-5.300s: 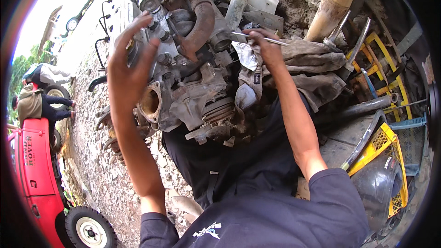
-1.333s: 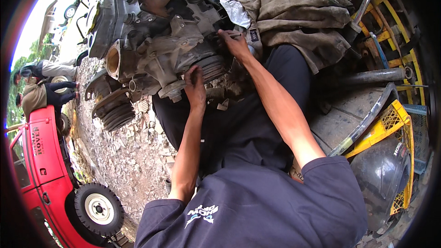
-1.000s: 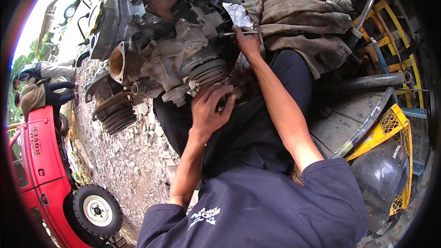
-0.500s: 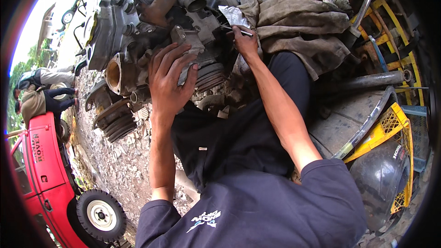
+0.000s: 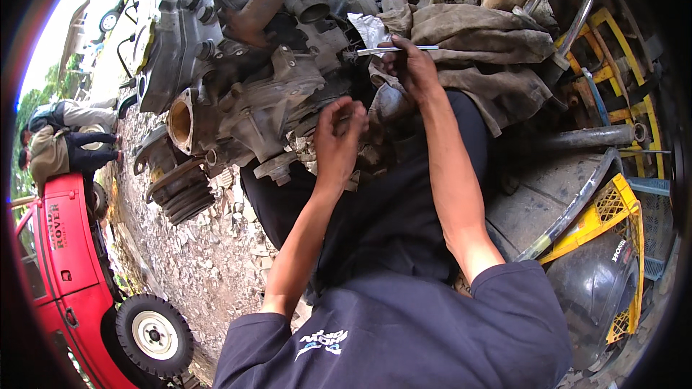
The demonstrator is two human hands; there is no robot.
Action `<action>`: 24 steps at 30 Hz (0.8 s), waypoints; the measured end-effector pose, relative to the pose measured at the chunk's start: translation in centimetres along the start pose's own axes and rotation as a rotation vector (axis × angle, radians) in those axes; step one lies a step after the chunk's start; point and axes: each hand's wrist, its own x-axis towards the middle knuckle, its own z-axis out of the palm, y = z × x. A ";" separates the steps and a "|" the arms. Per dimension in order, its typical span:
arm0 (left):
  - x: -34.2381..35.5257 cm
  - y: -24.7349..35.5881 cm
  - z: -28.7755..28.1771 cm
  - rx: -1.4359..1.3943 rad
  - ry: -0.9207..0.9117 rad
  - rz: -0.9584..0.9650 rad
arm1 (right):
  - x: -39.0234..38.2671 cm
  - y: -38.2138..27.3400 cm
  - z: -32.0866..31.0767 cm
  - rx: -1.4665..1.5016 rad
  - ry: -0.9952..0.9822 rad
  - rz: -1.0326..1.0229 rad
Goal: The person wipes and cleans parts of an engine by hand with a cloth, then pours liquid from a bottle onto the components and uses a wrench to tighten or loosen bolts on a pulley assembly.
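Observation:
My right hand [image 5: 411, 70] is closed on a thin silver-coloured rod [image 5: 398, 50], held about level between fingers and thumb. The rod's left end lies beside a dirty metal engine [image 5: 277, 94]; the shape of its tip is too small to tell. Lower and to the left, my left hand [image 5: 337, 142] hovers in front of the engine's grooved pulley area, partly covering it. Its fingers are loosely curled with a gap to the thumb, and nothing shows in them. Just behind the rod sits a crumpled silvery packet [image 5: 369, 27].
Brown cloth [image 5: 479, 32] is bunched right of the engine. A loose grooved pulley [image 5: 184, 191] lies on stony ground at left. Yellow metal frames [image 5: 626, 94], a pipe [image 5: 587, 137] and a dark helmet [image 5: 595, 284] are at right. Two people stand near a red vehicle [image 5: 68, 234] at far left.
My left hand has moved right and down off the engine housing, its spread fingers now curled. My right hand has shifted slightly right with the rod, which shows more of its length.

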 end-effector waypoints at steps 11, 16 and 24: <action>4.8 -1.2 1.1 -0.221 -0.008 -0.118 | -1.6 -1.5 0.4 -0.260 -0.118 0.132; 5.0 -3.6 -0.3 -0.071 0.028 -0.094 | -1.9 -1.6 0.7 -0.441 -0.089 0.176; 4.0 -2.8 0.1 0.806 -0.071 0.199 | -2.3 -0.8 2.2 -0.972 -0.470 0.161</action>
